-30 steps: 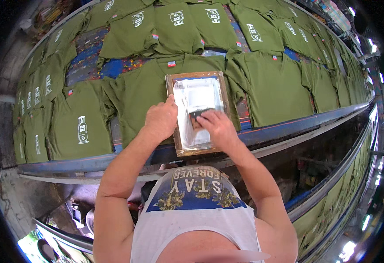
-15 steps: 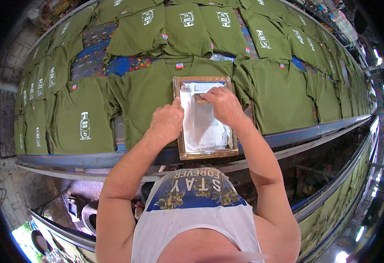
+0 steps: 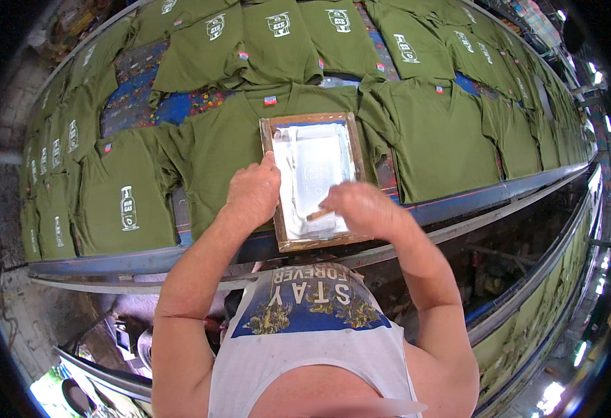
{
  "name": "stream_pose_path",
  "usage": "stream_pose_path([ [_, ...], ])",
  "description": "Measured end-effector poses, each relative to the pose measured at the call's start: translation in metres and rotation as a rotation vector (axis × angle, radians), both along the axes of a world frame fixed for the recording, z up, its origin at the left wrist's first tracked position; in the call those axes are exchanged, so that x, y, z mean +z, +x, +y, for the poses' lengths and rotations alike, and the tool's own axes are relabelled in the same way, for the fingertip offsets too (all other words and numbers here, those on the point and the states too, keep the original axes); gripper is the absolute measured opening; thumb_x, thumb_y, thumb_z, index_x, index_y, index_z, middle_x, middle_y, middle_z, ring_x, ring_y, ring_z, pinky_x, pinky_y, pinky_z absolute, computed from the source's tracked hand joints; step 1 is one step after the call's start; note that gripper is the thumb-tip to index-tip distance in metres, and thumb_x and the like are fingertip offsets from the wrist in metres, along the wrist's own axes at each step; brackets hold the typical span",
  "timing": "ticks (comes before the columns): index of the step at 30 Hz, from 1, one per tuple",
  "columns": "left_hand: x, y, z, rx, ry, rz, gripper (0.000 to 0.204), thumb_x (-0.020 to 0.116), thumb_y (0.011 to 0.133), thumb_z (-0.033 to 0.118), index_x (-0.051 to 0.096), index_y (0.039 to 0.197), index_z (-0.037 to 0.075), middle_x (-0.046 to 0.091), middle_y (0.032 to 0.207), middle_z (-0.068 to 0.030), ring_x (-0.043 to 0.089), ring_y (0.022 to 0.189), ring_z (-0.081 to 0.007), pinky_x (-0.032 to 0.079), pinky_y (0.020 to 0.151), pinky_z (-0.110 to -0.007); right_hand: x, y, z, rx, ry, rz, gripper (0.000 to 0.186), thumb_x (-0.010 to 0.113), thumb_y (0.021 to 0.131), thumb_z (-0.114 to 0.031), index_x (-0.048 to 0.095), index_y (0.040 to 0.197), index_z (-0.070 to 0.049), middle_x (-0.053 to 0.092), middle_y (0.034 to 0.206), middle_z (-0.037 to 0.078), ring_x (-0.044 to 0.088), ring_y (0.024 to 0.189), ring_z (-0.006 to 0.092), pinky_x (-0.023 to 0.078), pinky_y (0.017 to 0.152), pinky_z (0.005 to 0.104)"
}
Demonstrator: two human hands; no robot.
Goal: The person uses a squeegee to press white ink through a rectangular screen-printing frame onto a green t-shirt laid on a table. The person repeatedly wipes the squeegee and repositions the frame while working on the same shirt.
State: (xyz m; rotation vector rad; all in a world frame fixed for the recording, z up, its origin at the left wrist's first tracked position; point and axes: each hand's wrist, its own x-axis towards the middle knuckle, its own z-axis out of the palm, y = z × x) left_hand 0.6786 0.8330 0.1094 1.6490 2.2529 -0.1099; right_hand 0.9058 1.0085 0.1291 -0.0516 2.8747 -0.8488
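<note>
A wooden-framed printing screen (image 3: 308,120) lies on a green T-shirt (image 3: 211,157) in front of me. White ink is smeared over its mesh, and faint design lines show through. My left hand (image 3: 255,187) grips the frame's left rail, its fingers closed. Slightly blurred, my right hand (image 3: 361,209) is closed on a small squeegee (image 3: 317,215) with a wooden edge, set on the mesh near the screen's near end. My fingers partly cover the squeegee.
Printed green T-shirts (image 3: 127,198) lie to the left and in the far rows. Right of the screen lies a plain green shirt (image 3: 445,150). A metal rail (image 3: 452,224) follows the table's near edge. Paint-spattered tabletop (image 3: 134,94) shows between shirts.
My right hand has drawn the squeegee from the screen's far end toward me, uncovering faint design lines in the mesh. My left hand keeps its hold on the frame. The view has shifted slightly.
</note>
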Motion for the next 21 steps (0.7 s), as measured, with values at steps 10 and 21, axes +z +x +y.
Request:
stream_pose_path([
  [10, 0.002, 0.002, -0.002, 0.039, 0.01, -0.023, 0.076, 0.099, 0.084, 0.022, 0.066, 0.146, -0.004, 0.056, 0.17, -0.0178, 0.072, 0.133, -0.0389, 0.061, 0.11, -0.053, -0.034, -0.07, 0.044, -0.292, 0.196, 0.269, 0.042, 0.067, 0.085, 0.009, 0.085, 0.12, -0.006, 0.078, 0.111, 0.018, 0.074, 0.109, 0.0419, 0.059, 0.101, 0.0521],
  [21, -0.008, 0.002, -0.006, -0.004, 0.119, 0.043, 0.05, 0.091, 0.087, 0.018, 0.076, 0.13, -0.003, 0.063, 0.162, -0.0215, 0.074, 0.127, -0.0344, 0.064, 0.104, -0.05, -0.005, 0.028, -0.044, -0.1, 0.032, 0.127, 0.04, 0.072, 0.083, 0.004, 0.082, 0.121, -0.003, 0.078, 0.112, 0.016, 0.075, 0.107, 0.0391, 0.061, 0.098, 0.0501],
])
